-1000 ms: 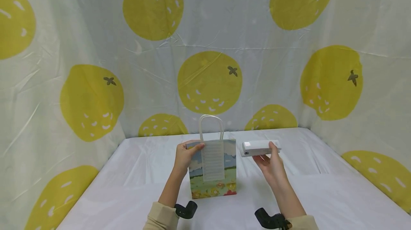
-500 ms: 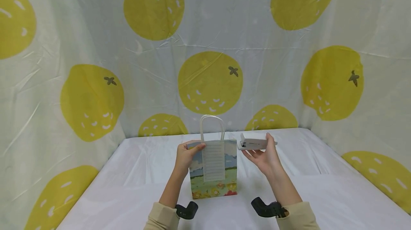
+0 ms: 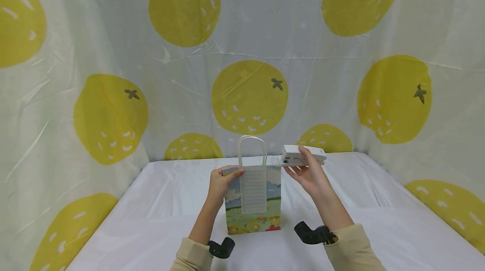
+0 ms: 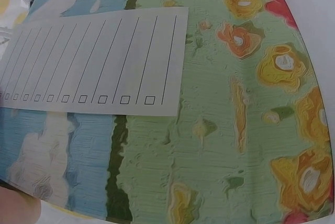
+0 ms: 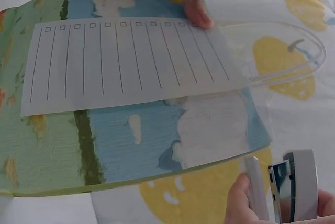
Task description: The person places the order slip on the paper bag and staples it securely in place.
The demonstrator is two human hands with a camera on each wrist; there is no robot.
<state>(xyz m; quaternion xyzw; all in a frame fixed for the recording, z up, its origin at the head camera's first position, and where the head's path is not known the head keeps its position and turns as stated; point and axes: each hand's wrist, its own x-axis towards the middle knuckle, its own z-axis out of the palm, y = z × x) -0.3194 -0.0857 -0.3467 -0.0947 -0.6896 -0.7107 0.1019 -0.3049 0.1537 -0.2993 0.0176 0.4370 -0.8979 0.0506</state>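
A paper gift bag point(image 3: 273, 205) with a painted sky-and-flower print stands upright on the table, its white twisted handles point(image 3: 252, 137) up. Against its front lies a lined checklist sheet point(image 3: 254, 191), its top level with the bag's rim. My left hand point(image 3: 221, 184) pinches the bag's upper left edge, and its thumb tip presses the sheet's corner in the right wrist view. A white stapler point(image 3: 303, 154) sits in my right hand point(image 3: 311, 177), thumb on top and fingers beneath. The stapler's mouth is parted and faces the bag's top right corner; the right wrist view shows it just clear of the edge.
White cloth covers the table point(image 3: 151, 220), backed by a curtain point(image 3: 182, 107) printed with yellow fruit. A black wrist mount point(image 3: 221, 248) is on the left forearm, and another black mount point(image 3: 312, 234) is on the right.
My right hand has moved the stapler up and slightly left, toward the bag's top right corner, and has tilted it. The left hand and the bag have stayed in place.
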